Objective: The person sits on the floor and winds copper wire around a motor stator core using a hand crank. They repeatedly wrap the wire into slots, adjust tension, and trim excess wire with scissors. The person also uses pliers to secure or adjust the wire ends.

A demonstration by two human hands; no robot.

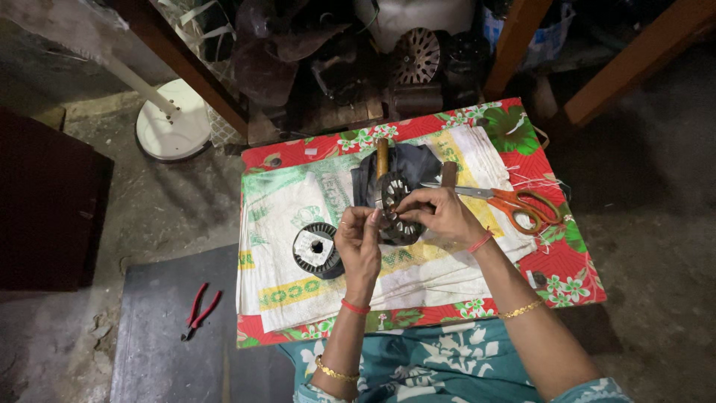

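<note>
Both hands meet over the middle of the board. Left hand (359,240) pinches the near-left edge of a dark slotted stator ring (395,213), fingers closed on its rim. Right hand (440,213) grips the far-right side, fingertips curled over the toothed edge. The ring is held raised and tilted, just above the white woven sack (298,216) that covers a red floral board (556,261).

Handling, as a judgement: the ring looks like stacked steel plates, so stiff and fairly heavy for its size. The slot edges are likely sharp and grimy. The outer rim gives the safest hold; if there is thin wire in the slots, it would be the fragile part. I cannot tell whether wire is there.

Around it:
- a second ring (317,250) with a pale centre lies flat on the sack, left of the hands
- orange-handled scissors (507,200) lie to the right, blades pointing left
- two wooden handles (382,155) and dark cloth (414,164) sit just beyond the hands
- red pliers (200,310) lie on a dark mat (171,351), near left, well apart from the board
- white fan base (173,119) stands far left, with dark motor parts (414,56) at the far edge
</note>
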